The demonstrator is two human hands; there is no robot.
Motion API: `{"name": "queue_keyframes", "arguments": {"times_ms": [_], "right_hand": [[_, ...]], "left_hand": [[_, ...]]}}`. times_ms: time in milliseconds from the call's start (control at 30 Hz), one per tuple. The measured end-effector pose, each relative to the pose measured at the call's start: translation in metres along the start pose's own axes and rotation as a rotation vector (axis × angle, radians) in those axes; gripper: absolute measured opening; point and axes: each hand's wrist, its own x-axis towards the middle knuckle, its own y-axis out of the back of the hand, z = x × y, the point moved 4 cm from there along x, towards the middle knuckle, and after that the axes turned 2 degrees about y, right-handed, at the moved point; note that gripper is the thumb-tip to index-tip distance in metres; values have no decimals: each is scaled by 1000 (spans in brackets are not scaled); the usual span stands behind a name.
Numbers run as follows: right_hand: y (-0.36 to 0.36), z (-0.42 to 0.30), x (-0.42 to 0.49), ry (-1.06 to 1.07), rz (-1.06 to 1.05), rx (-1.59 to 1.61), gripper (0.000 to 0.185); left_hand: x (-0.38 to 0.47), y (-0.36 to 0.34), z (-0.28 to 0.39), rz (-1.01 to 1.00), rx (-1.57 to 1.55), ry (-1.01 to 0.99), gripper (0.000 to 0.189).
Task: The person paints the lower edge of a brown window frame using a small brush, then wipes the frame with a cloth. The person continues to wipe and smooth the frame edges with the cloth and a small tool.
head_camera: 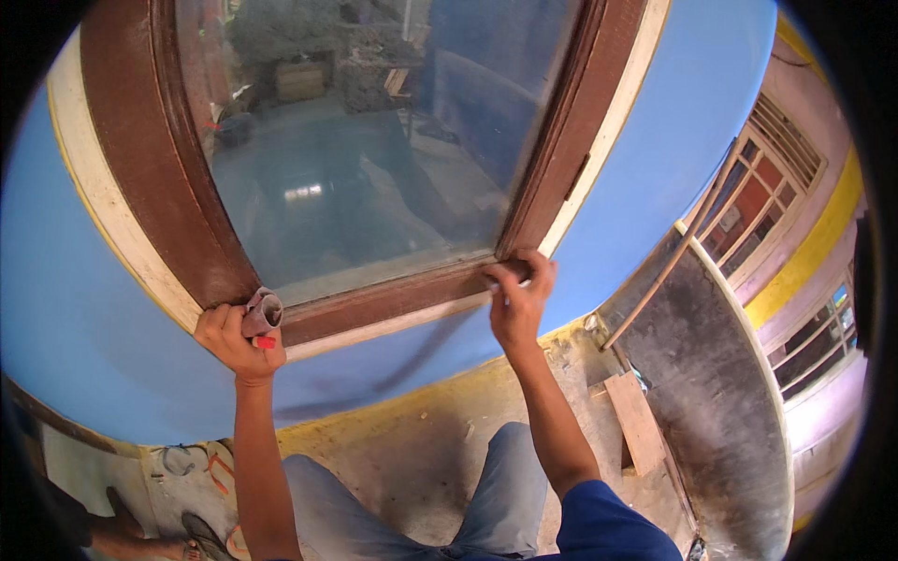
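In front of me is a brown wooden window sash (393,301) with a glass pane (351,189), set in a cream outer frame (126,210). At its lower left corner, my left hand (242,343) rests against the frame and grips a curled piece of sandpaper (263,313). A small red object (264,342) shows by the same hand's thumb; its kind is unclear. My right hand (520,301) touches the lower right corner of the sash with bent fingers. It is slightly blurred, and a dark patch between the fingers cannot be made out.
Blue wall (449,350) surrounds the window. To the right, a wooden pole (666,256) leans near a low dark wall (708,365), with a wooden board (635,421) on the floor. Sandals (221,470) and another person's foot (140,547) are at lower left.
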Motion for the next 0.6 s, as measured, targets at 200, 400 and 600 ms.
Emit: {"name": "queue_keyframes", "arguments": {"times_ms": [200,400,600], "right_hand": [[-11,-32,1,37,-26,89,34],[-16,-16,-8,-78,39,157,35],[-17,-41,-6,-47,-10,180,35]], "left_hand": [[-4,-2,-5,-35,-66,8,51],[3,0,3,-4,-15,0,51],[-4,3,-6,-29,-31,-1,51]]}}
